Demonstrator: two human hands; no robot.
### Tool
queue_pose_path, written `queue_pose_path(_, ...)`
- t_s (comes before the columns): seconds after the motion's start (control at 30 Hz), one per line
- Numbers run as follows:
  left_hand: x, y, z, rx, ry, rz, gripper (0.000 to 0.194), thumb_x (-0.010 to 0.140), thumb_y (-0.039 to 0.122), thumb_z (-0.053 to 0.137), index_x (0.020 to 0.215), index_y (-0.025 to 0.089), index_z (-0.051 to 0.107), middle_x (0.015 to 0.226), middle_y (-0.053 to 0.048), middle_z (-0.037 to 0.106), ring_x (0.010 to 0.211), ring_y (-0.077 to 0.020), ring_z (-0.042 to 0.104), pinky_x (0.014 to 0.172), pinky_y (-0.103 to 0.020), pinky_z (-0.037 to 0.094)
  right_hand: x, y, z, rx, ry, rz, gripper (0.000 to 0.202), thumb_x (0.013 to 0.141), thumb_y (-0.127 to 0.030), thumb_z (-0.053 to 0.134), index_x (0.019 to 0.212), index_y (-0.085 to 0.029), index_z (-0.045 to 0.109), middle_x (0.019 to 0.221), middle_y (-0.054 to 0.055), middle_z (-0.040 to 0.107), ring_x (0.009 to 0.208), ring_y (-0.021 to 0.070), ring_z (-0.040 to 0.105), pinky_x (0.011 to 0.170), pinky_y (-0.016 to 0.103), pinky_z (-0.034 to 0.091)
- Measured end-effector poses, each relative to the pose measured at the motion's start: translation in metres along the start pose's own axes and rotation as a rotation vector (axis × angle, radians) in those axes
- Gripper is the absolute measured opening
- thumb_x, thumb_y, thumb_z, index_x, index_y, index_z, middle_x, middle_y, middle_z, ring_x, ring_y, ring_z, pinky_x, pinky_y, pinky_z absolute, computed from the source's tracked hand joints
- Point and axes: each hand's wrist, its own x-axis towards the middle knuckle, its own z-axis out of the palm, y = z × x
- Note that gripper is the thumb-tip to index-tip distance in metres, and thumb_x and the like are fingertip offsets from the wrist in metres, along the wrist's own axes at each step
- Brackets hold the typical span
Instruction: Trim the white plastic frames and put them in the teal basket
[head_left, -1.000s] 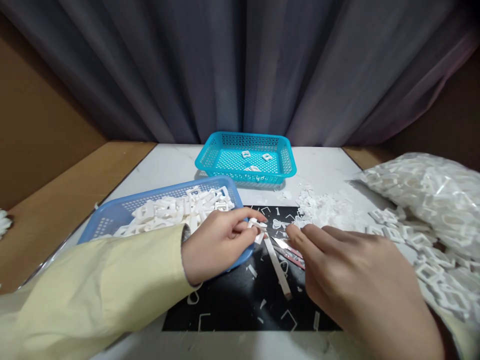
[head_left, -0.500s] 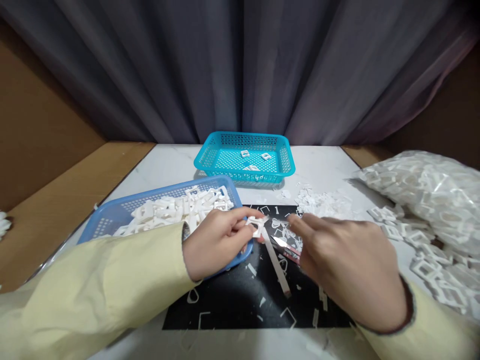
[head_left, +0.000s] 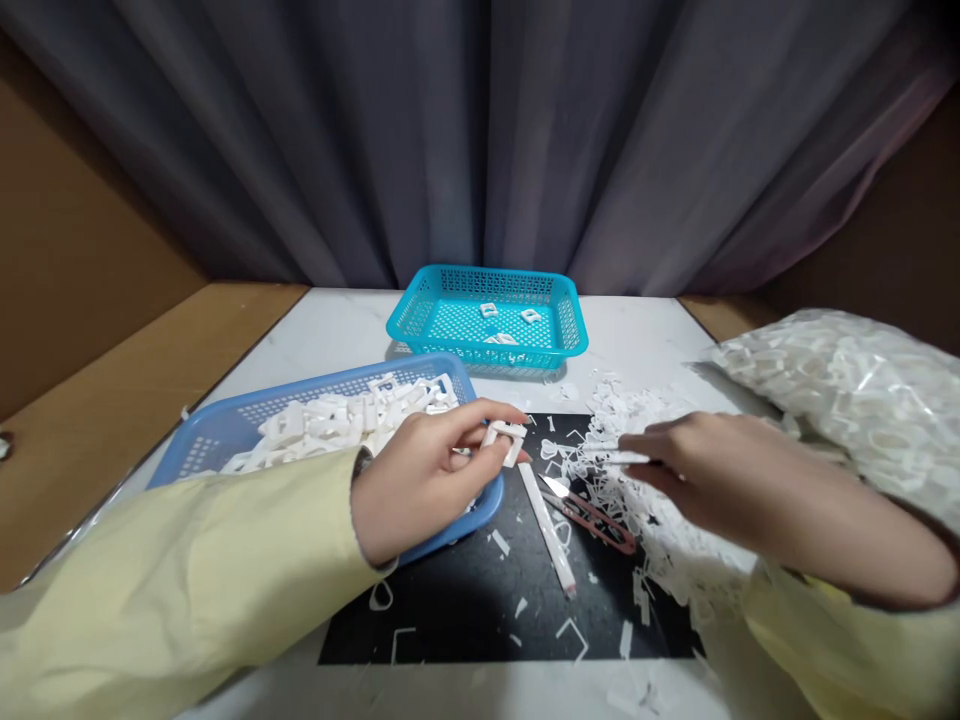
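My left hand (head_left: 442, 465) is closed on a small white plastic frame (head_left: 511, 432), pinched between thumb and fingers above the right end of the blue basket (head_left: 225, 408). My right hand (head_left: 705, 465) is off to the right over the white scraps, closed around metal tweezers (head_left: 611, 456) whose two thin prongs point left, slightly apart. Between and below the hands, a pair of thread snips (head_left: 607, 528) with reddish handles rests on the black mat (head_left: 450, 610). Beside them lies a long, narrow white stick (head_left: 547, 530) with a reddish lower end.
White plastic frames (head_left: 322, 425) fill the blue basket. Behind it stands a turquoise basket (head_left: 442, 325) with several frames inside. Trimmed white scraps (head_left: 667, 545) are heaped on the right. A clear bag (head_left: 862, 370) of white pieces sits at the far right, before a grey curtain (head_left: 450, 140).
My right hand has moved right, away from the frame in my left hand, and the tweezers now show over the scraps. My left hand still holds the frame, slightly turned.
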Motion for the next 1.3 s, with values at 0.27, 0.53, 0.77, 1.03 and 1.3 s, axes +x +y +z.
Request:
queue_pose_path(0.27, 0.003, 0.004, 0.002, -0.16, -0.022, -0.048, 0.02, 0.077, 0.026, 0.056, 0.094, 0.016, 0.053, 0.073, -0.001, 0.059, 0.06, -0.011, 0.056, 0.05, -0.02, 0.047, 0.005, -0.064, 0.015, 0.271, -0.442, -0.356, 0.02, 0.066, -0.008, 0.052, 0.082, -0.018, 0.057, 0.063, 0.0, 0.062, 0.05, 0.0112, 0.055, 0.043, 0.022, 0.025)
queue_pose_path(0.53, 0.004, 0.006, 0.0, -0.323, -0.071, -0.103, 0.011, 0.077, 0.021, 0.056, 0.081, 0.018, 0.047, 0.09, -0.008, 0.065, 0.073, -0.0169, 0.064, 0.059, -0.027, 0.051, 0.003, -0.063, 0.023, 0.156, -0.403, -0.2, 0.004, 0.078, -0.019, 0.049, 0.08, -0.019, 0.053, 0.068, 0.001, 0.061, 0.056, 0.0151, 0.058, 0.044, 0.024, 0.026)
queue_pose_path(0.77, 0.008, 0.005, -0.004, -0.475, -0.103, -0.186, 0.011, 0.081, 0.023, 0.054, 0.075, 0.016, 0.048, 0.083, -0.007, 0.068, 0.075, -0.0179, 0.066, 0.069, -0.03, 0.053, 0.014, -0.047, 0.04, 0.014, -0.451, -0.048, 0.018, 0.085, -0.03, 0.05, 0.091, -0.013, 0.054, 0.062, -0.003, 0.053, 0.047, 0.0068, 0.049, 0.045, 0.02, 0.04)
queue_pose_path(1.03, 0.012, 0.0, -0.006, -0.527, -0.16, -0.254, 0.018, 0.081, 0.022, 0.054, 0.092, 0.011, 0.065, 0.089, -0.01, 0.069, 0.079, -0.0169, 0.065, 0.072, -0.026, 0.052, 0.02, -0.059, 0.027, -0.007, -0.269, -0.126, 0.018, 0.083, -0.016, 0.048, 0.101, -0.016, 0.049, 0.074, 0.004, 0.059, 0.061, 0.016, 0.057, 0.044, 0.024, 0.033)
queue_pose_path(1.3, 0.014, -0.002, -0.01, -0.677, -0.179, -0.394, 0.017, 0.078, 0.017, 0.06, 0.091, 0.012, 0.069, 0.084, -0.009, 0.071, 0.083, -0.0162, 0.065, 0.075, -0.022, 0.051, 0.03, -0.071, 0.049, -0.06, -0.183, -0.376, 0.013, 0.086, -0.014, 0.043, 0.092, -0.017, 0.054, 0.095, 0.01, 0.059, 0.079, 0.0202, 0.055, 0.052, 0.028, 0.036)
